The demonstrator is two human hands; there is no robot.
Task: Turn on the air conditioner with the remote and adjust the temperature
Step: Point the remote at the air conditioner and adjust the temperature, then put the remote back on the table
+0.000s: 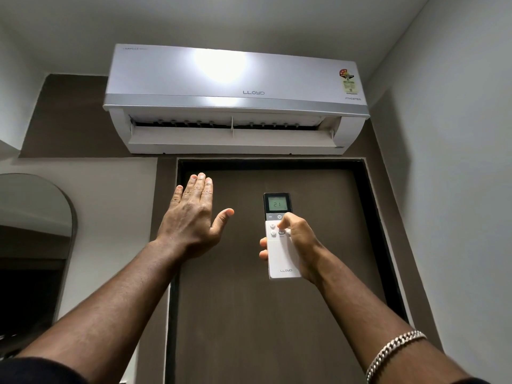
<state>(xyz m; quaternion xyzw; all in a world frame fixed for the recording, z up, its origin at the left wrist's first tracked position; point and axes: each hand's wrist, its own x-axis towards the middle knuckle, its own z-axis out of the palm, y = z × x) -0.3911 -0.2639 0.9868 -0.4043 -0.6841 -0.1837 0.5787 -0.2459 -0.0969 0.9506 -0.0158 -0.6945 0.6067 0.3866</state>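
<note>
A white wall air conditioner (235, 101) hangs high above a brown door, and its bottom flap stands open. My right hand (300, 245) holds a white remote (279, 256) upright, pointed up at the unit. The remote's dark screen shows 21, and my thumb rests on the buttons just below the screen. My left hand (194, 217) is raised to the left of the remote, flat and empty, fingers together and pointing up toward the flap, thumb spread out.
The brown door (249, 314) with a dark frame fills the middle behind my arms. An arched mirror (33, 245) hangs on the left wall. A plain grey wall (457, 189) closes the right side. A silver chain bracelet (393, 350) sits on my right wrist.
</note>
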